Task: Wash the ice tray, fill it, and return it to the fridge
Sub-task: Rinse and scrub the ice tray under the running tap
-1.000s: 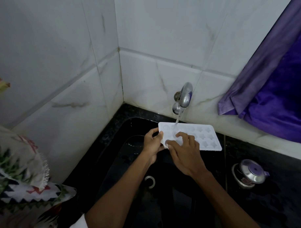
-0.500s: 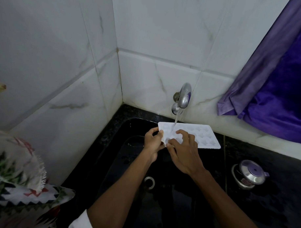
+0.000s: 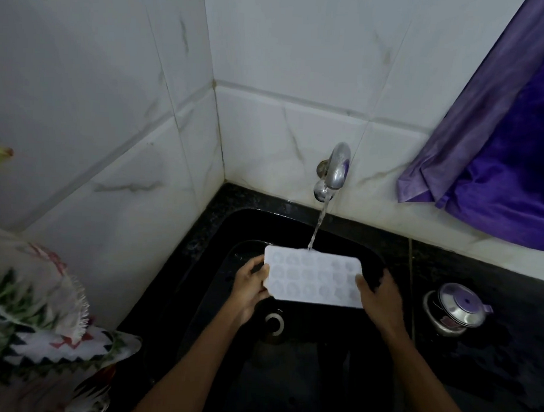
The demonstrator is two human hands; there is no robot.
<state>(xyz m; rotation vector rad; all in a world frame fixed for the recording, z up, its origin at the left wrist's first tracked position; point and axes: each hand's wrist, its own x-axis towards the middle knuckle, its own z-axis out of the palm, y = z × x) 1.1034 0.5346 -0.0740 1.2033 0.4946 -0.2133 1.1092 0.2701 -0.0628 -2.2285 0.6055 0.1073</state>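
White ice tray (image 3: pixel 314 279) hangs over the black sink (image 3: pixel 201 249), clear of its walls. The left hand (image 3: pixel 249 285) and right hand (image 3: pixel 380 297), set apart, grip its short ends. Water from the tap (image 3: pixel 335 171) strikes its far edge; what the cells hold is unclear. A lidded steel pot (image 3: pixel 455 309) sits near the counter (image 3: pixel 506 352) edge. Earlier the right hand lay beside the left.

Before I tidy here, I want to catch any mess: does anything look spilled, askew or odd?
The lid on the steel pot looks off-centre, baring part of the rim. Otherwise nothing: left hand and right hand grip the ice tray under the running tap.
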